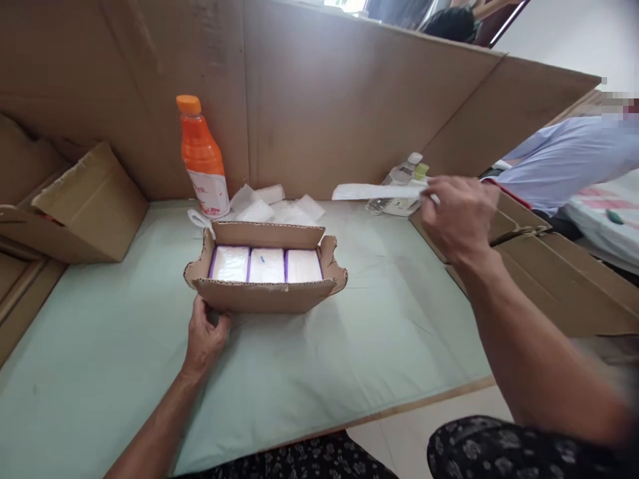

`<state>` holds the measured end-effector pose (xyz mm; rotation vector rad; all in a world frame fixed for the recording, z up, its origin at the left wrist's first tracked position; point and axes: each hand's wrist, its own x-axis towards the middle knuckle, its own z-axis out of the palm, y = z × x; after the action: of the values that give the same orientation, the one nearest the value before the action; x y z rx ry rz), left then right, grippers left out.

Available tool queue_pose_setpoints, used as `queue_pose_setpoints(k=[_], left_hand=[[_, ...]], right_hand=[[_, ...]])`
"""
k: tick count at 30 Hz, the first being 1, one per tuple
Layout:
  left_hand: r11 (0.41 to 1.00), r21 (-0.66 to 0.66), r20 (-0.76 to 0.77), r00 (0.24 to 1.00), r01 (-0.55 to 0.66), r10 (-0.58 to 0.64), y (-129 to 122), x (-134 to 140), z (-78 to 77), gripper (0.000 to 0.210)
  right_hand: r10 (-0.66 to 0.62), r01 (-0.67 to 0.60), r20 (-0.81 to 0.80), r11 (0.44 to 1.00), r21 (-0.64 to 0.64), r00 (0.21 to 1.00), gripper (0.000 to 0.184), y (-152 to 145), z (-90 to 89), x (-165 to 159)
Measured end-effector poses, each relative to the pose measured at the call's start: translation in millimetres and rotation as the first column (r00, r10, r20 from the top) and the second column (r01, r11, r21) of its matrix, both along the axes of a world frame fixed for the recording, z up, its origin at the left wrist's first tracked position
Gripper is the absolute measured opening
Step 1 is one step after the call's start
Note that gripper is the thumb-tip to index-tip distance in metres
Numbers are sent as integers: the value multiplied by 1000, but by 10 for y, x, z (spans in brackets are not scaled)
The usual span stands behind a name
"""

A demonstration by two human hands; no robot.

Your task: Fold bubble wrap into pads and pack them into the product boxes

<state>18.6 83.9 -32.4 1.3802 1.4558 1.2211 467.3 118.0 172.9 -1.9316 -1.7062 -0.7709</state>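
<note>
An open cardboard box (264,297) stands on the table with its flaps up. Inside it sit three white-topped packs (268,265) with purple edges, side by side. At the box's near left corner is my left hand (207,334), its thumb and fingers closed about the lower edge. My right hand (458,211), slightly blurred, is raised to the right of the box. Pinched in its fingers is a thin white sheet (372,192), seen nearly edge-on and pointing left.
Behind the box lie several white foam pieces (272,205) and an orange bottle (204,163). A clear bottle (401,171) is by the tall cardboard wall (344,100). Cardboard boxes flank the green-covered table (120,332). Another person's light blue sleeve (574,156) shows at right.
</note>
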Motion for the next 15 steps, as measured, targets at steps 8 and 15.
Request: queue_pose_setpoints(k=[8,15], left_hand=[[999,9,112,993,48,-49,23,-61,70,57],[995,-18,63,993,101,-99,42,-105,172,49]], right_hand=[[127,-182,-352,975,-127,927,20,-1731,-1638,-306],[206,-304,-534,947,-101,820,38,-1652,-1577,-1080]])
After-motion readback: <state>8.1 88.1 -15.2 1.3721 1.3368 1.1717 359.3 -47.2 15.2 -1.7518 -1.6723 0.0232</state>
